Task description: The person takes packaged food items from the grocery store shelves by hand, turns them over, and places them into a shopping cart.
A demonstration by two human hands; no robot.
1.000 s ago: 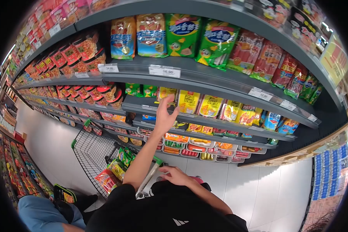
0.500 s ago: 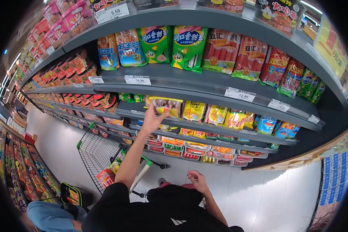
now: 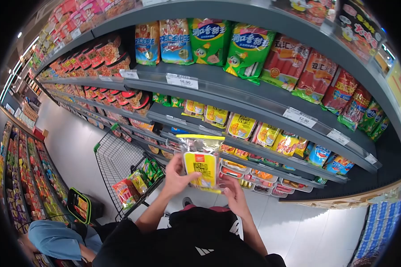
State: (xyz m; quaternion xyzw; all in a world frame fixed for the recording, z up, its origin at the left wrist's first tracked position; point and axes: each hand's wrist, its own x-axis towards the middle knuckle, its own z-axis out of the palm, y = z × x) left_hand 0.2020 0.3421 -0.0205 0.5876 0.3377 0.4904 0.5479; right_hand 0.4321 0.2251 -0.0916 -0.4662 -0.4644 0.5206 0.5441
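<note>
A yellow snack packet (image 3: 201, 167) with a clear upper part and a red label is upright in front of my chest. My left hand (image 3: 178, 175) is closed on its left edge, thumb across the front. At its lower right edge is my right hand (image 3: 234, 196), with curled fingers against the packet and partly behind it. Similar yellow packets (image 3: 240, 126) stand on the shelf beyond. Below and to the left is a wire shopping cart (image 3: 116, 155), holding red packs (image 3: 125, 192), a yellow pack (image 3: 138, 183) and green packs (image 3: 151, 170).
Curved grey shelves (image 3: 236, 95) run across in front, stocked with green bags (image 3: 249, 49) and red sausage packs (image 3: 286, 62). Another person's blue-clothed leg (image 3: 60, 240) is at lower left, near a black and green basket (image 3: 80, 207). Blue stacked goods (image 3: 381, 227) stand at right.
My left hand has brought the packet from the shelf down and closer to me, now upright. My right hand has risen to its edge. The view has shifted, showing more of the cart.
</note>
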